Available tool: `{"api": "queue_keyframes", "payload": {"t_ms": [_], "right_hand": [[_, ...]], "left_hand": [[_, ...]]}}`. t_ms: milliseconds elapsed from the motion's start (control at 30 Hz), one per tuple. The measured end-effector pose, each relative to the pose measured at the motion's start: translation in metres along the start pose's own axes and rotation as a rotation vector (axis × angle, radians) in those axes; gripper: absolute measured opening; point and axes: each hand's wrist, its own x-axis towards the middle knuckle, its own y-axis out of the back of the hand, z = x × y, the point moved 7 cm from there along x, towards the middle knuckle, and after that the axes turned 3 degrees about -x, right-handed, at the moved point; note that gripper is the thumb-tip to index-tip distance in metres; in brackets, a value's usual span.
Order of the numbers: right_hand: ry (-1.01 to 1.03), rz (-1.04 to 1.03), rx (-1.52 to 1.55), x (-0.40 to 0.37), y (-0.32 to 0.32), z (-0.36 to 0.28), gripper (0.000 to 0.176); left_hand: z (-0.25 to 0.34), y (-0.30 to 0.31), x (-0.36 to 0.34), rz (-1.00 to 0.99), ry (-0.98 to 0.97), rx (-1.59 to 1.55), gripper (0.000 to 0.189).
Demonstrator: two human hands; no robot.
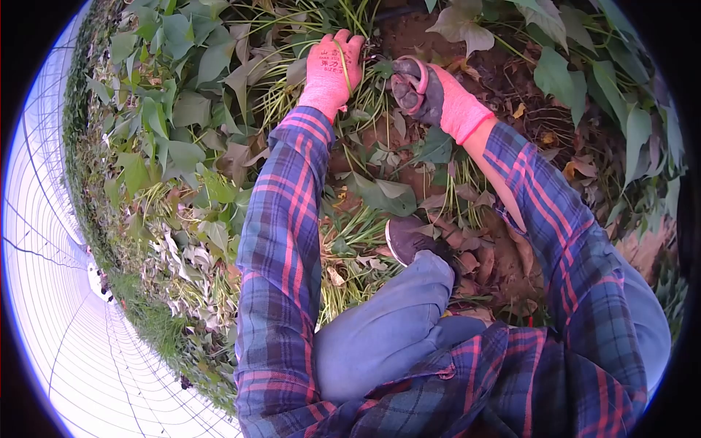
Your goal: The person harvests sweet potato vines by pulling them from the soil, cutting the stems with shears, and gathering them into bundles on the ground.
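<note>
My left hand, in a pink glove with dark print on its back, is closed around a bunch of long green vine stems near the top of the view. One thin stem lies across the back of that glove. Its fingertips are partly hidden among the stems. To its right, my right hand is curled closed, the dark grey coated palm and fingers turned up. A pinkish curved edge shows at the fingers; whether it is glove or a held thing I cannot make out. Broad green leaves lie below the hands.
Brown soil with dry leaves shows between leafy rows. Large leaves hang at the upper right, and a dense leafy bed spreads on the left. My shoe stands on the ground below. A white tunnel cover curves along the left.
</note>
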Motion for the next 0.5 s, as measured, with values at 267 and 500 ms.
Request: {"api": "queue_keyframes", "payload": {"t_ms": [267,500], "right_hand": [[-0.030,0.146,-0.417,-0.056,0.000,-0.010,0.020],[0.166,0.193,-1.051,-0.071,-0.014,-0.046,0.035]], "left_hand": [[-0.030,0.082,-0.057,0.530,0.131,-0.578,0.031],[-0.097,0.184,-0.167,1.170,0.390,-0.954,0.035]]}}
